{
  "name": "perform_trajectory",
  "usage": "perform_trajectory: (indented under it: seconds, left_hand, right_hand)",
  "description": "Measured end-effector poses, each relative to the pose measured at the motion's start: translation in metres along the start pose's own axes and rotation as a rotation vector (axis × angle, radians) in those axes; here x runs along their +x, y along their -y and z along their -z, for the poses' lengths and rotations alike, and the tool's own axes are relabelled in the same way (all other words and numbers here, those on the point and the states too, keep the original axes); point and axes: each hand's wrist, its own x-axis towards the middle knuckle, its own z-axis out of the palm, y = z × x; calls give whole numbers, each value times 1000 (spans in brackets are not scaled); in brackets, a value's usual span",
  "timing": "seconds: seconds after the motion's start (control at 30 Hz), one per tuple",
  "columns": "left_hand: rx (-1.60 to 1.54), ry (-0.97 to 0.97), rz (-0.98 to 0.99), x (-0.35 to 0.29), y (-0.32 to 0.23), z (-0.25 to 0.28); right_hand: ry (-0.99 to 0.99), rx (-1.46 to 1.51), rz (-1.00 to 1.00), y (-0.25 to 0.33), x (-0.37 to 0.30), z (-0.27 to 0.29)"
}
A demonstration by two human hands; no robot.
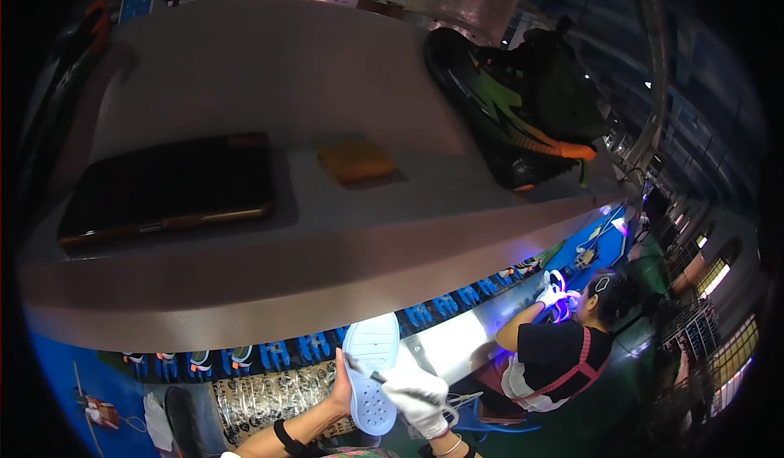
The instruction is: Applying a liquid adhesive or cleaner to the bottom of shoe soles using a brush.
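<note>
My left hand (340, 386), bare, grips a light blue shoe sole (373, 344) by its left edge and holds it upright. The sole has grooves across its upper part and round holes lower down. On my right hand (418, 399) is a white glove, its fingers closed around a thin dark tool (365, 369), which looks like a brush. The tool's tip lies against the middle of the sole, near its left edge. Gloved fingers hide the rest of the handle.
Above, a grey shelf (269, 74) carries a dark phone-like device (171, 184), a yellow-brown block (355, 161) and a black shoe (531, 98) with green and orange. Below runs a line of blue holders (416, 315). A co-worker (563, 352) at right handles something under violet light.
</note>
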Motion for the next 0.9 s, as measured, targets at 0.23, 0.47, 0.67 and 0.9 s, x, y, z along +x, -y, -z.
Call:
perform_trajectory:
  seconds: [0.23,0.47,0.67,0.9]
  left_hand:
    - [36,32,-9,-1,-8,-10]
    - [131,4,25,-3,-12,-13]
    - [-104,345,70,11,-9,19]
    - [-7,171,76,13,-15,-15]
  right_hand:
    - [112,-204,224,11,5,1]
    - [-23,-9,-132,-13,-21,8]
    - [194,43,149,-2,-12,18]
    - [148,-206,247,4,-15,22]
